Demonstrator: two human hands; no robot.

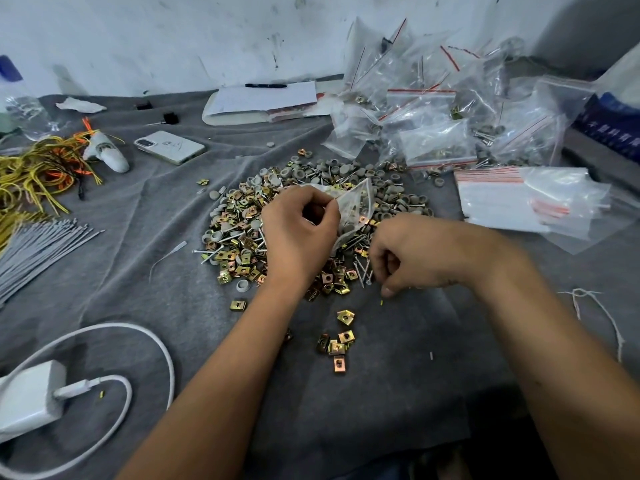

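Note:
A heap of brass clip nuts, grey caps and screws (242, 233) lies in the middle of the grey cloth (381, 393). My left hand (298, 233) hovers over the heap and pinches the edge of a small clear zip bag (356, 202) that holds a few parts. My right hand (408, 258) sits at the heap's right edge with curled fingers over several screws (363, 271); what it holds is hidden. A few loose clip nuts (337, 344) lie nearer to me.
Filled zip bags (443, 133) pile up at the back right, with flat empty bags (519, 199) beside them. A phone (169, 146), yellow ties (34, 174), grey cable ties (38, 247), a white charger with cable (31, 396), a notepad with pen (263, 98) and a water bottle (20, 102) surround the heap.

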